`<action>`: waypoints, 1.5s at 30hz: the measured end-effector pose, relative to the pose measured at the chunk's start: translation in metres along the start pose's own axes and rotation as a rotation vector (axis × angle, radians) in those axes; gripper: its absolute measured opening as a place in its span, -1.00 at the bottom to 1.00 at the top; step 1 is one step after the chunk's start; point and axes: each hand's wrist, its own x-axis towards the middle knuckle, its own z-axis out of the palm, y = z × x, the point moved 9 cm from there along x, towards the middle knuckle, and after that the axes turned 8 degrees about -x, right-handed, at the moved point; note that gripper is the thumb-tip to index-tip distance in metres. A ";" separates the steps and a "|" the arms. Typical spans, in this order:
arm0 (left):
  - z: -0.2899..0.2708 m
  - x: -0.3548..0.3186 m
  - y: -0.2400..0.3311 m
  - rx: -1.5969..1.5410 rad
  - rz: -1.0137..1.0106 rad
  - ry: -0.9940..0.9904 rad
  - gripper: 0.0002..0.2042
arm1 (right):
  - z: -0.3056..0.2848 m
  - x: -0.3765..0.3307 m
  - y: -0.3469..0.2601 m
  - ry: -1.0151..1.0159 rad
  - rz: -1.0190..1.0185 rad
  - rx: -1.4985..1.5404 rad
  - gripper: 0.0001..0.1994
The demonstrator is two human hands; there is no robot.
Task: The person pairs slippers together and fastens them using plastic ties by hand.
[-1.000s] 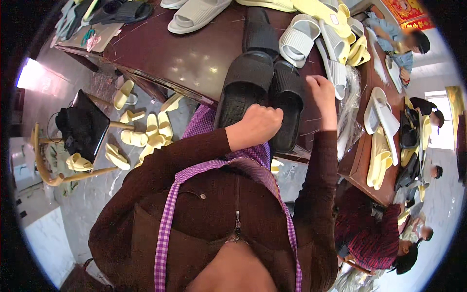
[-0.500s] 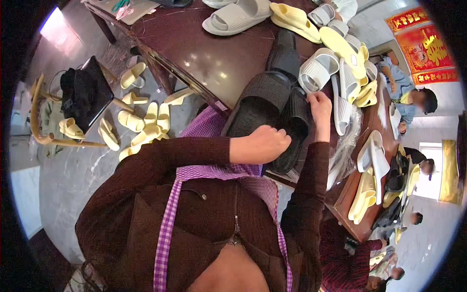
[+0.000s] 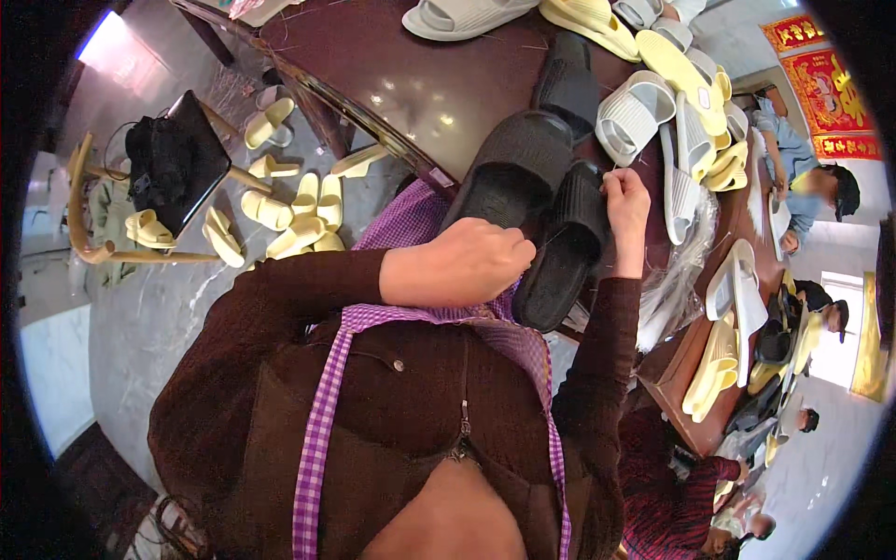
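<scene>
Black slippers lie on the dark red table in front of me: a large one (image 3: 518, 159), one beyond it (image 3: 567, 89), and one standing out toward me (image 3: 569, 238). My left hand (image 3: 462, 263) is closed with its fingers curled in, just left of the nearest black slipper; what it grips, if anything, is hidden. My right hand (image 3: 627, 207) pinches its thumb and forefinger together at the right side of that slipper's strap. Anything between those fingertips is too small to make out. A white ribbed slipper (image 3: 637, 117) lies just beyond the right hand.
Grey (image 3: 467, 17) and yellow slippers (image 3: 674, 70) crowd the table's far side. A bundle of clear strands (image 3: 679, 285) lies right of my right arm. More yellow slippers (image 3: 301, 233) lie on the floor left, by a chair (image 3: 177, 177). Other people (image 3: 821, 191) sit along the right.
My left hand has drawn back leftward, away from the nearest black slipper. My right hand stays pinched beside its strap. The whole view has shifted slightly.
</scene>
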 end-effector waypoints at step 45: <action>0.016 0.025 -0.069 0.040 0.097 0.188 -0.85 | 0.037 0.054 -0.064 -0.120 -0.043 0.420 -0.92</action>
